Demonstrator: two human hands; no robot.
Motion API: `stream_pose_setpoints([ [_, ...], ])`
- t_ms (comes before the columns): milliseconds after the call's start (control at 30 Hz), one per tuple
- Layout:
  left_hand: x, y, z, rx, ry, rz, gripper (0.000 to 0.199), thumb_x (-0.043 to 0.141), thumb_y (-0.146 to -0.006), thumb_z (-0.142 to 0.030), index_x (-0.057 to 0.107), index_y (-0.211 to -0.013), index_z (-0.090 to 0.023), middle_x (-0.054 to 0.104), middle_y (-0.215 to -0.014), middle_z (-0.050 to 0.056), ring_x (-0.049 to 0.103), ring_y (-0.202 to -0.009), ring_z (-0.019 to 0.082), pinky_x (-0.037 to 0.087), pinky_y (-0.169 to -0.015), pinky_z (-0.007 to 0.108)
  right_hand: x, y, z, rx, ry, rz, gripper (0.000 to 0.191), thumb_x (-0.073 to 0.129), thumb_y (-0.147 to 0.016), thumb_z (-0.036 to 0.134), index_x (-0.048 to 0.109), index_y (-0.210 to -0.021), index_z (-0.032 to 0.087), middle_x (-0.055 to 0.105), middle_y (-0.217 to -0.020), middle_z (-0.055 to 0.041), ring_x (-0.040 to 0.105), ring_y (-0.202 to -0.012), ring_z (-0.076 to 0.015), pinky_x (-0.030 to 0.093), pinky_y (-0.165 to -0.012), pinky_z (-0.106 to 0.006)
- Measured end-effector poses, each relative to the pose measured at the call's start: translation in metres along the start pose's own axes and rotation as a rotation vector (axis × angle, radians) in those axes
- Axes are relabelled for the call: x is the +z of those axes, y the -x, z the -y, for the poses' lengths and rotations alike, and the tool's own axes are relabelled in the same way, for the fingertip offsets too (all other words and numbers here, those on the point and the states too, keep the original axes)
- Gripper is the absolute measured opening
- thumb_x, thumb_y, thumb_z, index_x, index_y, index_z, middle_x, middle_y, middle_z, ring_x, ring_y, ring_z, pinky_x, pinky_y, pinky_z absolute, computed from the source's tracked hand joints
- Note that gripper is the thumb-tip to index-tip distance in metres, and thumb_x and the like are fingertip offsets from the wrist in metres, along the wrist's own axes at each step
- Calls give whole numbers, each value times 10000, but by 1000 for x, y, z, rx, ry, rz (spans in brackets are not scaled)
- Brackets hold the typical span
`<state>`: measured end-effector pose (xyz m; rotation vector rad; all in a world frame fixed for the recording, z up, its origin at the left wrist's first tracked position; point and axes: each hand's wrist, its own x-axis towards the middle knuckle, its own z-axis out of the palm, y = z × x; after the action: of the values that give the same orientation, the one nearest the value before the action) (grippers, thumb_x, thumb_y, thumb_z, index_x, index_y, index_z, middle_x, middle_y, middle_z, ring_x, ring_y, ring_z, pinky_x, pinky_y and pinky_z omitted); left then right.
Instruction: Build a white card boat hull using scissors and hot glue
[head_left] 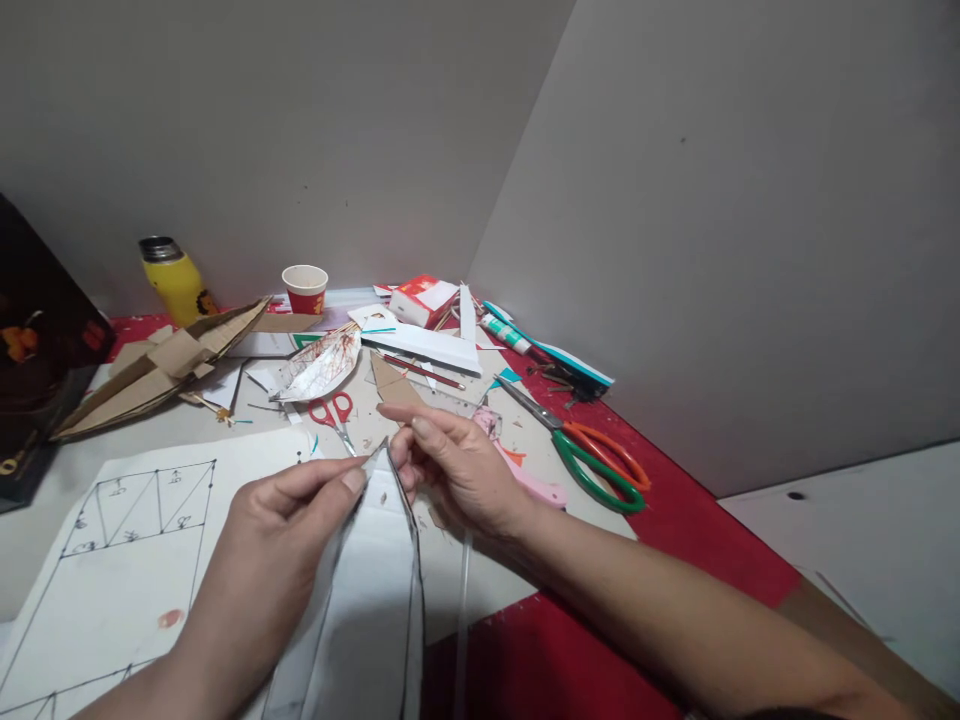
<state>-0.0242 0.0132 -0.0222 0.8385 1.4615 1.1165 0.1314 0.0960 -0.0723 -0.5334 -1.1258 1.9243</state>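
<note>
A long white paper-covered piece (367,600) with dark edges points away from me at the lower middle, narrowing to a tip. My left hand (281,545) pinches its left side near the tip, thumb on top. On the other side of the tip is my right hand (457,465), its index finger and thumb apart and its lower fingers curled against the piece's right edge. Whether those curled fingers grip the edge is hard to make out. Red-handled scissors (331,412) lie just beyond the hands.
Large scissors (600,460) with green and orange handles lie right. A drawn sheet (135,590) is at left. Behind are a cardboard boat shape (161,365), yellow bottle (174,280), paper cup (305,290), white leaf-shaped piece (324,368) and paper scraps. Grey walls stand behind and right.
</note>
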Motion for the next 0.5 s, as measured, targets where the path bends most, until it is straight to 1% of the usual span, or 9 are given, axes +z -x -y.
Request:
stream_pose_setpoints([
  [67,-2,-5,0,18,-37,6,239,731,-734,-378,782,-905,-219,778,-845,26,677,-860,213,500,-785,255,0,0,1,6,41,2,312,666,-839,423,714,-1071,220,639,-724,11,585,-541,-77,533,-468,-189],
  [133,-3,-10,2,29,-73,14,234,711,-757,-381,776,-901,-209,772,-846,29,669,-860,210,483,-800,264,1,0,3,41,89,24,350,693,-811,425,705,-1089,214,634,-730,13,588,-534,-76,533,-460,-190],
  [233,-4,-14,5,25,-83,31,238,699,-770,-377,752,-909,-192,757,-838,27,657,-842,192,466,-799,260,2,2,5,120,156,37,329,718,-797,375,708,-1078,204,622,-618,39,572,-453,-63,519,-449,-178],
  [333,-3,-14,5,-4,-29,54,243,716,-755,-371,696,-911,-185,726,-767,2,633,-723,150,460,-686,225,0,0,5,151,124,28,262,732,-783,351,732,-985,184,616,-532,46,570,-421,-66,514,-441,-169],
  [433,-1,-12,2,-45,23,84,270,717,-753,-373,610,-931,-200,675,-645,-39,577,-569,114,414,-551,191,-4,-4,3,185,46,58,256,754,-757,345,739,-956,186,631,-523,43,570,-415,-65,506,-426,-155],
  [500,-1,-12,0,-55,31,87,287,720,-746,-365,575,-938,-209,648,-582,-59,545,-505,105,394,-512,183,-6,-6,2,207,45,89,252,767,-740,344,744,-931,180,642,-523,37,574,-408,-67,501,-420,-152],
])
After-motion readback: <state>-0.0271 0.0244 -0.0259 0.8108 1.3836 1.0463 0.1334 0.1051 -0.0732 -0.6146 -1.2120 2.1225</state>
